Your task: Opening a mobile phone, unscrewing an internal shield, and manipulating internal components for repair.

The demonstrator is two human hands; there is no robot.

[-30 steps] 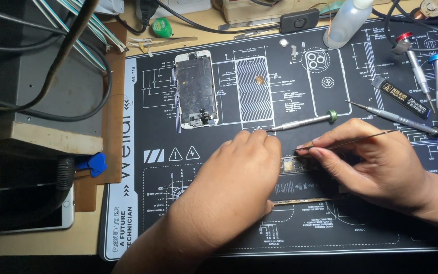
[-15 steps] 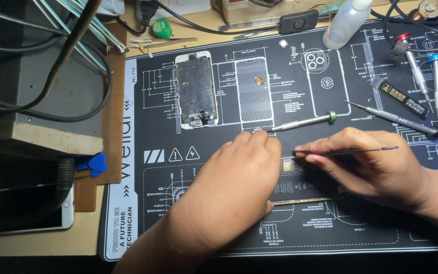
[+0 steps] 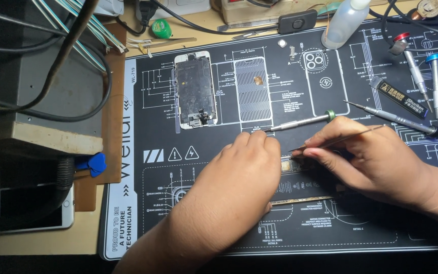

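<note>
My left hand [image 3: 239,177] rests palm down on an opened phone body [image 3: 300,200] lying on the black repair mat [image 3: 128,203], and hides most of it. Only the phone's gold lower edge and a small patch of its inside show. My right hand [image 3: 376,157] pinches thin metal tweezers [image 3: 348,136]. Their tip points left into the phone, just beside my left fingertips. The tweezers' free end slants up to the right.
A removed screen assembly [image 3: 194,90] lies face down at the mat's upper middle. A green-capped screwdriver [image 3: 300,122] lies just above my hands. More screwdrivers [image 3: 391,117], a clear bottle [image 3: 348,20], a blue pick [image 3: 93,163] and a white phone [image 3: 31,215] lie around.
The tweezers' free end dipped level, then rose again to a slant. Both hands stay in nearly the same place over the phone.
</note>
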